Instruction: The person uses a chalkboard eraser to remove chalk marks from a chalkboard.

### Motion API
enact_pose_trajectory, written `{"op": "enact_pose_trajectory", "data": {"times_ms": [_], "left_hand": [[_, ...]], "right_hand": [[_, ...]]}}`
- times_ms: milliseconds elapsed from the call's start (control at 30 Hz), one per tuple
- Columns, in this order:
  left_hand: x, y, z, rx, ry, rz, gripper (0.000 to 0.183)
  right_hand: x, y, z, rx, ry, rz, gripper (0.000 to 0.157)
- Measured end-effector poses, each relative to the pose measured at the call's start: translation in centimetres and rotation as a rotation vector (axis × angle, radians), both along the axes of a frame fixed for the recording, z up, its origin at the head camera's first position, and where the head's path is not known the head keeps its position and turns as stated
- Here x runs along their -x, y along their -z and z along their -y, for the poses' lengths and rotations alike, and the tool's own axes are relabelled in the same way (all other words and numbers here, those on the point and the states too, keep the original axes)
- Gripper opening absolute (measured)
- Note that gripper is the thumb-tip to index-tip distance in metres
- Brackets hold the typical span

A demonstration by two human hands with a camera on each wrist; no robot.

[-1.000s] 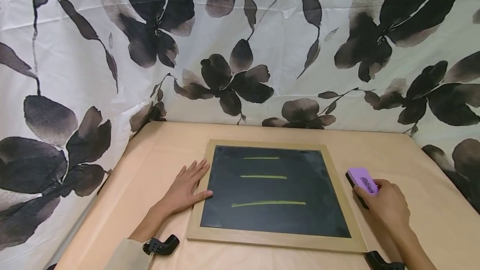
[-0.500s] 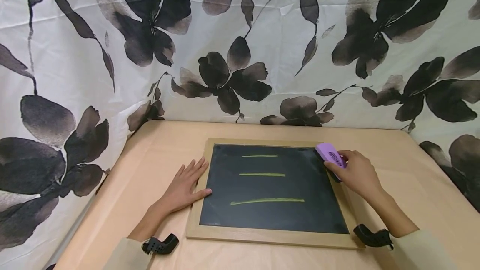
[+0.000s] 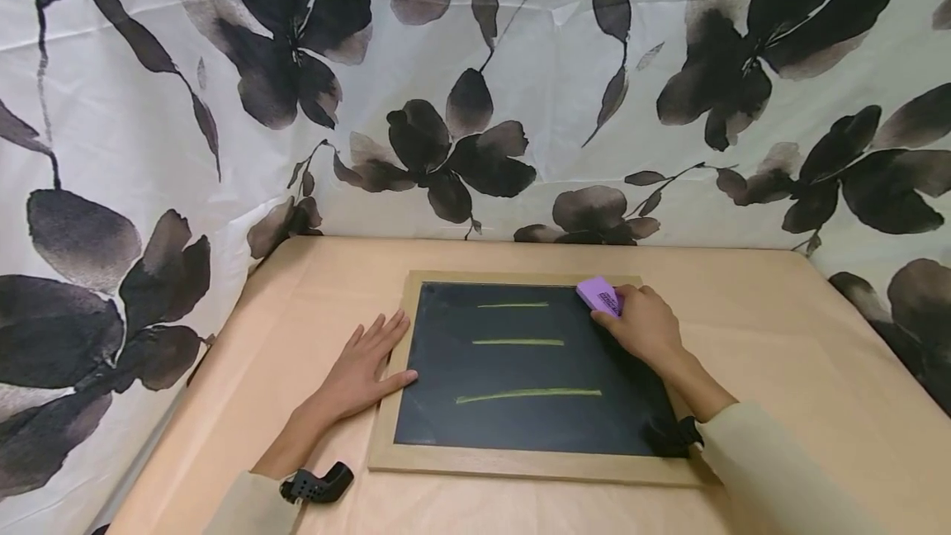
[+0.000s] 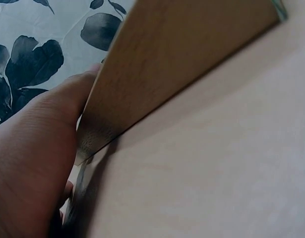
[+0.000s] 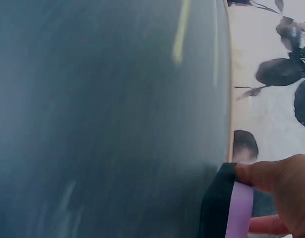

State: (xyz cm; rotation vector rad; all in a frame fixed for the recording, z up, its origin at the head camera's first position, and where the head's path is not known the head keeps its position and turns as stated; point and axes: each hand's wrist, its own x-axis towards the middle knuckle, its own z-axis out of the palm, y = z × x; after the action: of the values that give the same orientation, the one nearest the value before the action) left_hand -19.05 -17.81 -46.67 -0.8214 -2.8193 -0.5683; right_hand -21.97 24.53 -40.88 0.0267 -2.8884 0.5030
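A wood-framed chalkboard (image 3: 520, 419) lies on the table with three yellow chalk lines across it; the middle line (image 3: 518, 343) is in plain sight. My right hand (image 3: 645, 324) grips a purple chalkboard eraser (image 3: 598, 295) with a dark felt side, over the board's upper right part. In the right wrist view the eraser (image 5: 240, 210) has its dark side toward the board; whether it touches is unclear. My left hand (image 3: 364, 370) rests spread on the board's left frame, thumb over the edge. The left wrist view shows that hand (image 4: 38, 153) against the frame's side (image 4: 157, 59).
A light tan table (image 3: 297, 304) bears the board. Behind it hangs a white cloth (image 3: 565, 48) with dark flowers. Black wrist devices are on both arms, the left one (image 3: 318, 484) beside the board's lower left corner.
My right hand has carried the eraser leftward from the table at the right, past the frame, to over the board's upper right. The left hand has stayed on the frame.
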Motion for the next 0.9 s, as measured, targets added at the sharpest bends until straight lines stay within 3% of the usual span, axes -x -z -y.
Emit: {"op": "enact_pose_trajectory", "data": {"times_ms": [367, 633, 900], "left_hand": [[-0.3, 0.2, 0.1, -0.005, 0.007, 0.031, 0.083], [0.0, 0.1, -0.3, -0.010, 0.012, 0.029, 0.083], [0.0, -0.2, -0.1, 0.015, 0.003, 0.032, 0.085]], "right_hand": [[0.2, 1.0, 2.1, 0.013, 0.027, -0.051, 0.059], [0.5, 0.6, 4.0, -0.018, 0.035, -0.116, 0.049], [0.7, 0.5, 5.1, -0.018, 0.041, -0.106, 0.047]]}}
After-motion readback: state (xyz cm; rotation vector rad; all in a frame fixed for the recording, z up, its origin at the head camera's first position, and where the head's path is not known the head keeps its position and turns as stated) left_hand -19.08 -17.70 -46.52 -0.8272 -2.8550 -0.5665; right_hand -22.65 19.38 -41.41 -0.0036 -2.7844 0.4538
